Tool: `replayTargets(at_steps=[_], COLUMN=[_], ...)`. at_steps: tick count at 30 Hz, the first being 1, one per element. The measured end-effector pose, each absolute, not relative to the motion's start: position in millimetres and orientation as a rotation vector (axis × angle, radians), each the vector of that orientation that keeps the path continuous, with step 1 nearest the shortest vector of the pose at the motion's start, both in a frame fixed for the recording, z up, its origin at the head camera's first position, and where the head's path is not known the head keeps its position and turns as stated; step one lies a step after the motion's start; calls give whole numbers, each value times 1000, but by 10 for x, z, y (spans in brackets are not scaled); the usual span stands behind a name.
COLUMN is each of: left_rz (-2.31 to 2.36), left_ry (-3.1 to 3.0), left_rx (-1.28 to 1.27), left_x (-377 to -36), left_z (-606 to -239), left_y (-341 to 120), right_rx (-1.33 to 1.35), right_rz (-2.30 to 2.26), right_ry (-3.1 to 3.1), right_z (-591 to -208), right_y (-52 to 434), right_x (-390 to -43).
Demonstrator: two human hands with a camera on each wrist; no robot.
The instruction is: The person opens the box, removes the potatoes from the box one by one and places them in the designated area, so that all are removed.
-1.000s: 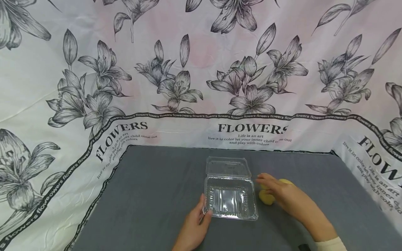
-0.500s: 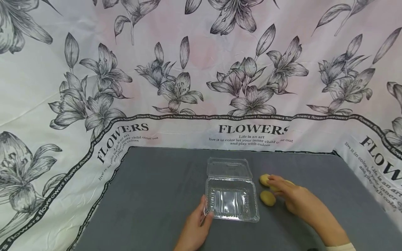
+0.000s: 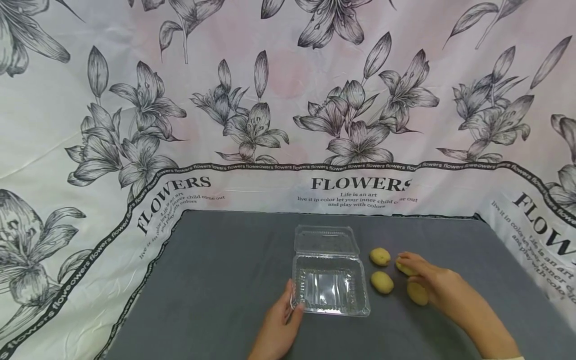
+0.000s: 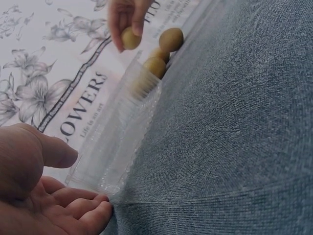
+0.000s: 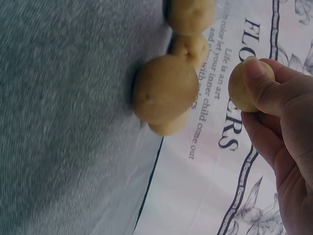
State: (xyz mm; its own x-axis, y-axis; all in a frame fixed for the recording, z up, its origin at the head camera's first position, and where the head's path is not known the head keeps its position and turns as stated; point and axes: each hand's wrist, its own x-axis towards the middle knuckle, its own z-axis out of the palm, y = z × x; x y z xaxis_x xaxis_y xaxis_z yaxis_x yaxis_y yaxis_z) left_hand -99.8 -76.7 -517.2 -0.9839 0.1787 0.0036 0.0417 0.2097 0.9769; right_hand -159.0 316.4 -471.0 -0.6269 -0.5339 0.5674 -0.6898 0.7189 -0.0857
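A clear plastic clamshell box (image 3: 330, 312) lies with its lid (image 3: 326, 240) folded back, away from me. My left hand (image 3: 276, 320) holds its near left corner, thumb on the front side and fingers along the left side. In the left wrist view the thumb (image 4: 58, 152) is against the box wall. Right of the box, my right hand (image 3: 438, 285) pinches a small yellowish potato (image 5: 239, 88) between thumb and fingers, raised above the cloth in the right wrist view. Other potatoes lie close by: one at the back (image 3: 380, 256), one in front (image 3: 382, 282) and one under the palm (image 3: 417, 293).
Grey cloth (image 3: 216, 280) covers the table. Behind it hangs a white curtain (image 3: 252, 190) printed with lilies and lettering, which also runs along the left and right sides.
My right hand has moved right, away from the box, uncovering potatoes that it hid; the one it pinches now shows at its fingertips. The left hand stays at the box corner.
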Motion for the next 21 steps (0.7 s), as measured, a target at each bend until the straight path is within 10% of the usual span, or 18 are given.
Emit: replayTargets(at_steps=[21], left_rz=[1900], left_ry=[2359], left_rx=[227], left_x=[-999], left_z=[-5187], left_y=[-767], right_rx=[852], right_rz=[389], right_ry=[-2457], right_z=[-4808], right_y=[3572], right_x=[-1493])
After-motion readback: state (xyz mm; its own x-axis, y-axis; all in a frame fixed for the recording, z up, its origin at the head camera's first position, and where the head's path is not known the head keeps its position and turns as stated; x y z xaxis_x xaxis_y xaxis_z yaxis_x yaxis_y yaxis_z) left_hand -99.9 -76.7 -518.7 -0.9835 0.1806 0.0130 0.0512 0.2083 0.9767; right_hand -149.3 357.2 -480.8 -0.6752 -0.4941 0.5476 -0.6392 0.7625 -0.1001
